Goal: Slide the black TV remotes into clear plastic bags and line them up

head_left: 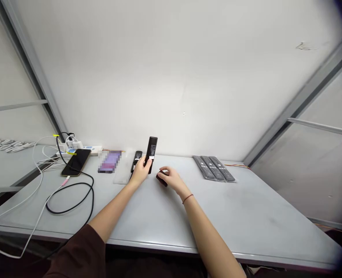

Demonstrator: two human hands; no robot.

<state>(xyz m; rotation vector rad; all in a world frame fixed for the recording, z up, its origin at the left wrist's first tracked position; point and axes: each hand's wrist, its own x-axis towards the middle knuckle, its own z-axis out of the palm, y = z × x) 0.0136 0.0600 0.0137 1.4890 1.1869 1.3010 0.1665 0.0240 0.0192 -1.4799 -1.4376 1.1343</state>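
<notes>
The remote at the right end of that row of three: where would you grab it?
Grip the remote at its middle, from above on its free right side: it lies flat and narrow, its left edge close to the next remote.

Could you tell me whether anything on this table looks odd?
The black cable stands out: it sprawls in loose loops across the table beside the phone, while the remotes at right lie neatly side by side.

The left hand grips a black remote upright, just beside another remote lying on the grey counter. The right hand curls over a small dark object. Three remotes lie side by side further right; a phone lies far left.
</notes>
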